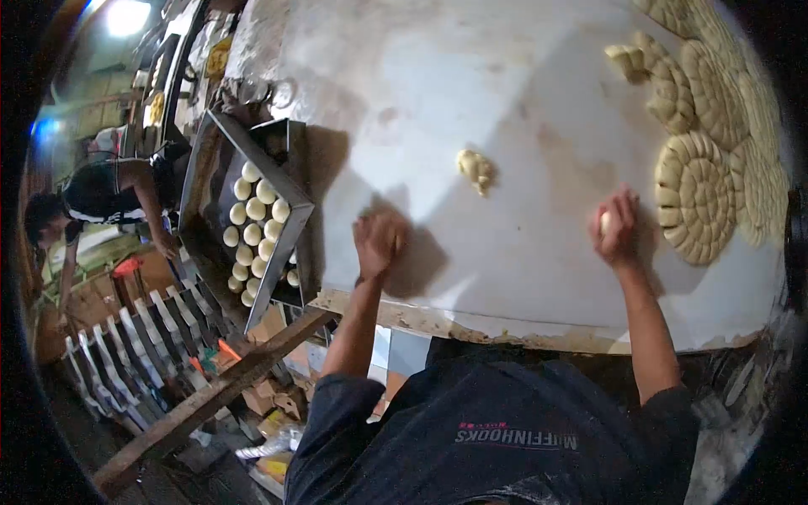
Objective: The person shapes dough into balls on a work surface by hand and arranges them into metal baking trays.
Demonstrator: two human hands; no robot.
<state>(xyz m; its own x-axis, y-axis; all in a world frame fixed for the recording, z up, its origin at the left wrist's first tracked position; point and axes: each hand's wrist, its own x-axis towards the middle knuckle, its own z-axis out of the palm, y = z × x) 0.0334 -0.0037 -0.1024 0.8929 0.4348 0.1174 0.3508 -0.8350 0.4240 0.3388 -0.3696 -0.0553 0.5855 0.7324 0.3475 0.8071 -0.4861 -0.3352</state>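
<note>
On the pale worktop (421,101), my left hand (379,242) is curled down over a piece of dough, which is mostly hidden and slightly blurred. My right hand (619,229) is cupped around a small dough ball (605,222), whose pale side shows at the thumb side. Between the hands and farther back lies a small clump of dough pieces (477,171). Just right of my right hand is a flat coil of dough pieces (695,199) pressed together in rings. A short strip of cut dough (671,99) trails off behind it.
At the left edge of the worktop, a dark metal tray (282,227) holds several round dough balls (254,210) in rows. More dough coils (714,93) cover the far right. A co-worker (105,189) bends over at the left, above a slatted rack (139,345). A wooden beam (210,396) runs below.
</note>
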